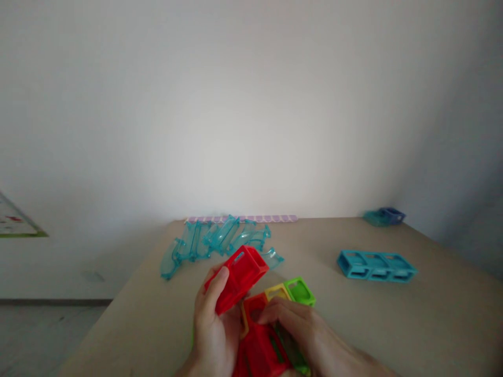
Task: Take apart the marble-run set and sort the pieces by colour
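- The left hand [214, 327] has its grip closed on a red block [238, 277], an open-framed plastic piece held tilted above the surface [393, 324], thumb along its near face.
- The right hand [302, 330] rests on a cluster of blocks [271, 335] at the near middle of the surface; its fingers curl over a second red piece there, pressing on it, though whether they truly clasp it cannot be told.
- In that cluster a yellow block [277, 291] and a green block [301, 290] sit side by side, touching, just beyond the right hand's fingertips.
- The held red block hangs just left of and above the yellow one, apart from it.
- Beyond the hands, at the far left of the surface, lies a heap of clear turquoise curved pieces [220, 238], leaning on one another.
- At the right, well apart from the hands, a row of three joined blue blocks [375, 265] lies flat.
- In the far right corner sit a teal block and a dark blue block [385, 215], touching.
- A pale purple strip [243, 218] runs along the far edge against the white wall [251, 104].
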A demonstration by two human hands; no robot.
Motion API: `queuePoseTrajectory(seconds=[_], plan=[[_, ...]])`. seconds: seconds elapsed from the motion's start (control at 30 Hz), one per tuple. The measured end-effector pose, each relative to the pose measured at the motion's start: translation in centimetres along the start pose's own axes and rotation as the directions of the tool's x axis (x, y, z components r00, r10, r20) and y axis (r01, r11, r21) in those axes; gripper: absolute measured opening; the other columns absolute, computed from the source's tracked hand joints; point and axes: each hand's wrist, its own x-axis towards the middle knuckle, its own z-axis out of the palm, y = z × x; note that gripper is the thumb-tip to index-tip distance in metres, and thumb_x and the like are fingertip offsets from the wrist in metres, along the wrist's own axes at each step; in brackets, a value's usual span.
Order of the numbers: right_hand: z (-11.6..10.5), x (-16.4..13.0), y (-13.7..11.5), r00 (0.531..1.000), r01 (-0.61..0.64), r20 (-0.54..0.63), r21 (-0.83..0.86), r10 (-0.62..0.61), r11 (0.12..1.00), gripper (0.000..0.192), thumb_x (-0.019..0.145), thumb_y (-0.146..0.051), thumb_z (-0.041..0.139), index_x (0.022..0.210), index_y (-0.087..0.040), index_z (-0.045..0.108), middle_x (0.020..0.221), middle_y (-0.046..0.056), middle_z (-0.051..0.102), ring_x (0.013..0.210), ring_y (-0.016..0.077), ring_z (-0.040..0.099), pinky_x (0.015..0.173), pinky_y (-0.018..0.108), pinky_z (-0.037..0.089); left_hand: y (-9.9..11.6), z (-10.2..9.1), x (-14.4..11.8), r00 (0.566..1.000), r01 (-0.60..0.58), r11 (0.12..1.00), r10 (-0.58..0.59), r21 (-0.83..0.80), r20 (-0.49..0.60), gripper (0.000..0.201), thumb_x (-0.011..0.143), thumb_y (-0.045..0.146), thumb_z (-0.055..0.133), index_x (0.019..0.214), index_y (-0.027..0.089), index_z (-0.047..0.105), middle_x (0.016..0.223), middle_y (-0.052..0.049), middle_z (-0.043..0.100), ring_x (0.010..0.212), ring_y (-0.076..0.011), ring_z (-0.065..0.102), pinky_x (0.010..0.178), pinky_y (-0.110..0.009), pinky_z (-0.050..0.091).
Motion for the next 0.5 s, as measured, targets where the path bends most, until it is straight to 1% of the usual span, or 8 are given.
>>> queuePoseTrajectory(seconds=[0.07, 0.13, 0.2, 0.27, 0.37, 0.5], plan=[[0.0, 0.0, -0.1, 1.0, -0.011, 0.011, 0.065, 0.01, 0.998, 0.034, 0.074, -0.027, 0.066, 0.103, -0.018, 0.05, 0.102, 0.007, 0.06, 0.085, 0.0179, 0.057, 0.074, 0.027, 0.046, 0.1, 0.1, 0.0, 1.0, 0.016, 1.0, -0.016, 0.001, 0.005, 0.027, 0.07, 0.039, 0.07, 0.082, 0.016, 0.065, 0.064, -0.002, 0.064, 0.053, -0.0146, 0.059, 0.054, -0.027, 0.049], [0.1, -0.1, -0.2, 0.999, -0.051, 0.001, 0.092, 0.051, 0.994, 0.037, 0.072, -0.023, 0.067, 0.103, -0.018, 0.048, 0.104, 0.007, 0.06, 0.086, 0.0175, 0.058, 0.074, 0.026, 0.046, 0.1, 0.1, 0.0, 1.0, 0.001, 1.0, -0.001, 0.001, 0.017, 0.025, 0.07, 0.039, 0.071, 0.078, 0.016, 0.065, 0.061, 0.0, 0.061, 0.051, -0.0137, 0.058, 0.053, -0.026, 0.049], [0.4, -0.1, -0.3, 0.994, -0.092, -0.044, 0.081, 0.096, 0.992, 0.037, 0.07, -0.021, 0.07, 0.099, -0.019, 0.048, 0.103, 0.006, 0.061, 0.087, 0.0179, 0.058, 0.076, 0.026, 0.046, 0.2, 0.2, -0.1, 0.999, -0.016, 1.0, 0.016, -0.003, 0.041, 0.023, 0.07, 0.037, 0.071, 0.075, 0.016, 0.064, 0.06, 0.0, 0.06, 0.053, -0.0146, 0.059, 0.053, -0.026, 0.049], [0.7, -0.2, -0.4, 0.986, -0.12, -0.109, 0.073, 0.127, 0.99, 0.039, 0.066, -0.022, 0.075, 0.095, -0.019, 0.049, 0.101, 0.005, 0.063, 0.087, 0.0178, 0.059, 0.077, 0.026, 0.046, 0.3, 0.1, -0.1, 0.999, -0.011, 1.0, 0.012, -0.003, 0.05, 0.023, 0.069, 0.037, 0.072, 0.075, 0.016, 0.063, 0.061, 0.0, 0.061, 0.054, -0.0158, 0.061, 0.054, -0.027, 0.05], [1.0, -0.2, -0.3, 0.973, -0.139, -0.171, 0.112, 0.157, 0.984, 0.046, 0.06, -0.023, 0.082, 0.092, -0.02, 0.05, 0.099, 0.003, 0.064, 0.084, 0.0162, 0.06, 0.074, 0.024, 0.047, 0.2, -0.3, -0.1, 0.998, 0.053, 0.998, -0.054, 0.029, 0.023, 0.028, 0.068, 0.04, 0.072, 0.08, 0.017, 0.065, 0.065, -0.003, 0.065, 0.055, -0.0192, 0.063, 0.056, -0.032, 0.052], [1.2, -0.1, 0.2, 0.963, -0.16, -0.191, 0.16, 0.189, 0.974, 0.049, 0.059, -0.021, 0.083, 0.095, -0.02, 0.051, 0.099, 0.003, 0.065, 0.085, 0.0175, 0.062, 0.074, 0.025, 0.05, 0.1, -0.7, 0.1, 0.992, 0.12, 0.99, -0.122, 0.075, 0.013, 0.033, 0.068, 0.042, 0.072, 0.084, 0.015, 0.066, 0.069, -0.007, 0.068, 0.06, -0.0232, 0.066, 0.06, -0.038, 0.054]])
